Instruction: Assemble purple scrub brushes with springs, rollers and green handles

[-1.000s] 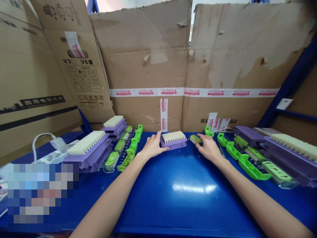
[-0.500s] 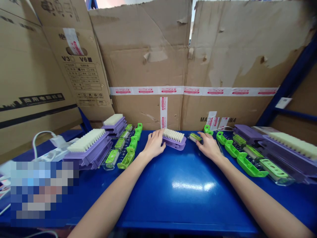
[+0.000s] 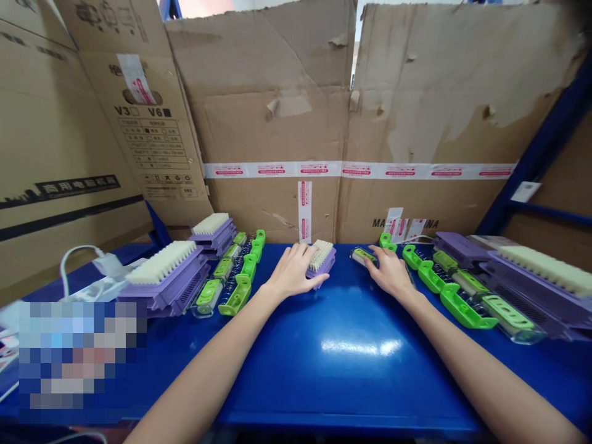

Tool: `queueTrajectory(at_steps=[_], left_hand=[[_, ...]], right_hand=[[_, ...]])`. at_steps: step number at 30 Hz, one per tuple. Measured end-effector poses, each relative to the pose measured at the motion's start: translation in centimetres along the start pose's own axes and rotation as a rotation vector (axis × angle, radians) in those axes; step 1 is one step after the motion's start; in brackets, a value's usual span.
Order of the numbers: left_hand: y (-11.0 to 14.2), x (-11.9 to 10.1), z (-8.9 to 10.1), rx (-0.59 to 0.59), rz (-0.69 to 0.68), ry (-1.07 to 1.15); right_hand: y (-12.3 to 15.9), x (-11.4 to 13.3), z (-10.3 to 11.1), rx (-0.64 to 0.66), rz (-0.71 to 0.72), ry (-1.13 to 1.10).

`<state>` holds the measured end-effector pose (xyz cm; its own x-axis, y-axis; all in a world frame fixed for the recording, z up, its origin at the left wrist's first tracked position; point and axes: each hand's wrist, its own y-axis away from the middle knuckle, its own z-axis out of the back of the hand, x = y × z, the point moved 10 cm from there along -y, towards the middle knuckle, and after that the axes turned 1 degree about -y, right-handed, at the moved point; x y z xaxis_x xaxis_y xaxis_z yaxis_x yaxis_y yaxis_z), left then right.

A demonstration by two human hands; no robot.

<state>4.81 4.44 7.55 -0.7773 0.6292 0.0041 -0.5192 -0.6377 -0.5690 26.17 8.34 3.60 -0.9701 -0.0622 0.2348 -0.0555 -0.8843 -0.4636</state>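
Largest hazard noted first: the purple brush block [image 3: 319,272], located at the centre-rear of the blue table [image 3: 351,382], could be tipped or skewed if pushed from one side, since it is bordered by the left hand [image 3: 291,271] with fingers along its left side and thumb spread across the near end; whether it is firmly pinched cannot be told. The small green-topped case [image 3: 363,254] could be slid off line or let slip, as only its near end is met by the parted thumb and fingers of the right hand [image 3: 389,272] – pressure there cannot be judged. Neighbouring green holders [image 3: 430,277] could be knocked by the right wrist through close spacing. Counts, by size: rear cardboard panels [image 3: 277,123], two; bristled purple blocks, four (one central, two at left, one at right), lower layers of the stacks uncounted; hands, two; green holders, about four per side, overlap making this uncertain; green-topped cases, eight made out – four at left, three at right, one by the right hand
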Motion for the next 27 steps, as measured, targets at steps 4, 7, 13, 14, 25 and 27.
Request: queueTrajectory(at_steps=[4, 7, 13, 14, 25, 27], left_hand=[[0.1, -0.7, -1.4, 0.086, -0.011, -0.075], [0.0, -0.5, -1.6, 0.104, 0.020, -0.078], [0.2, 1.5, -2.1, 0.107, 0.107, -0.067], [0.3, 2.0, -2.2, 0.103, 0.134, -0.080], [0.7, 4.3, -3.9, 0.128, 0.229, -0.180], [0.7, 4.4, -4.0, 0.128, 0.222, -0.194]], right_hand=[[-0.9, -0.7, 1.0, -0.050, -0.027, 0.019], [-2.3, -2.1, 1.4, -0.059, -0.081, 0.123], [-5.6, -5.4, 0.4, 0.032, -0.168, 0.251], [-5.9, -6.0, -0.2, 0.085, -0.185, 0.259], [-4.7, -1.2, 3.7, -0.106, -0.032, -0.405], [-3.3, 1.3, 3.5, -0.059, 0.043, -0.747]])
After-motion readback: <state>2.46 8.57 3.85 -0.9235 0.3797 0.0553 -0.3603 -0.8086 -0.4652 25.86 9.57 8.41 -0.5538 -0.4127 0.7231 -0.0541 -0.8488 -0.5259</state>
